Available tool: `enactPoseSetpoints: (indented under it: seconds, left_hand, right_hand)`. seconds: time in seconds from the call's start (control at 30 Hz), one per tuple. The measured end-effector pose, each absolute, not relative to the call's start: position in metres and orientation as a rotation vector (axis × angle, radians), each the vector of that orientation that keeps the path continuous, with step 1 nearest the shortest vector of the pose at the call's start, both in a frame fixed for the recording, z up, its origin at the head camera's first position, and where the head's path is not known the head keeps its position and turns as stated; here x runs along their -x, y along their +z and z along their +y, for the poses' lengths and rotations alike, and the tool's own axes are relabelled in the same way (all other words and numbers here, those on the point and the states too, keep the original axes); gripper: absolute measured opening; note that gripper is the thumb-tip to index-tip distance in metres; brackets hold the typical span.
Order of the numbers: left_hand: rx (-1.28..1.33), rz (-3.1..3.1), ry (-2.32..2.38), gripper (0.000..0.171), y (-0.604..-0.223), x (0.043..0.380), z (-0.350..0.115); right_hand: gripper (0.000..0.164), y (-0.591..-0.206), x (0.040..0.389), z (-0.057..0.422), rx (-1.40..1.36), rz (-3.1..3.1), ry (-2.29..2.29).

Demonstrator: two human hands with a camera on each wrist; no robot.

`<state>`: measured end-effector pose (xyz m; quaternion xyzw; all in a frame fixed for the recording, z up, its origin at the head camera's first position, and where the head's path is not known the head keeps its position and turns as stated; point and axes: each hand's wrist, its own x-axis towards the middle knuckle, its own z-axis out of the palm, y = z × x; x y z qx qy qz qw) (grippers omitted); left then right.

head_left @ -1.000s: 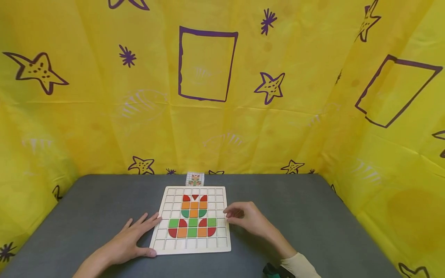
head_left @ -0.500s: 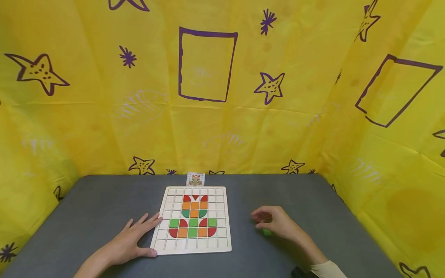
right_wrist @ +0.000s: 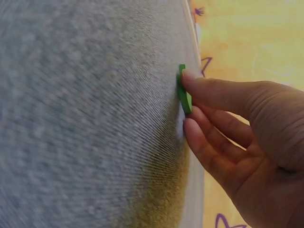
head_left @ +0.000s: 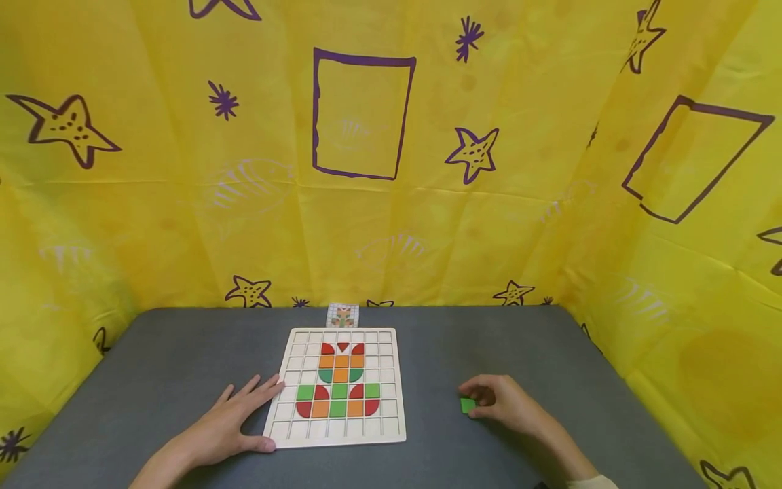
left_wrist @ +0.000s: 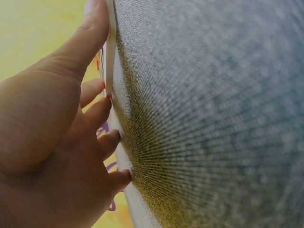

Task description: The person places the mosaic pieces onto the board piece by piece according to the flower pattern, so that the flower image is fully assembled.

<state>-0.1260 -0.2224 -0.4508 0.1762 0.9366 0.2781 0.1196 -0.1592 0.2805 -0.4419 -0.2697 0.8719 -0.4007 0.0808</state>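
To the right of the board, my right hand (head_left: 504, 403) pinches a green square tile (head_left: 468, 405) at table level. In the right wrist view the thumb (right_wrist: 213, 91) lies on the green tile (right_wrist: 184, 90) and the fingers curl round its far edge. My left hand (head_left: 222, 424) spreads its fingers along the left edge of the white gridded board (head_left: 391, 401), the thumb at its near left corner. Red, orange and green tiles fill the board's middle columns in a flower-like pattern, among them a light green square (head_left: 339, 408) and an orange square (head_left: 341, 375).
A small card (head_left: 343, 316) printed with a similar coloured pattern lies against the board's far edge. The dark grey table (head_left: 201, 346) ends at a yellow cloth (head_left: 379, 238) with purple drawings at the back and sides.
My right hand has moved right, from the board's right edge to the green tile on the table, and now pinches it. The left hand has stayed put.
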Motion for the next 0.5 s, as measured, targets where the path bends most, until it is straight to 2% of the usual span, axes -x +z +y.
enactPoseSetpoints:
  seconds: [0.5]
  left_hand:
    - [-0.525,2.745,0.840,0.098,-0.4503,0.1233,-0.2218]
  right_hand:
    - [0.033,-0.4427,0.1576,0.2775,0.830,2.629,-1.232]
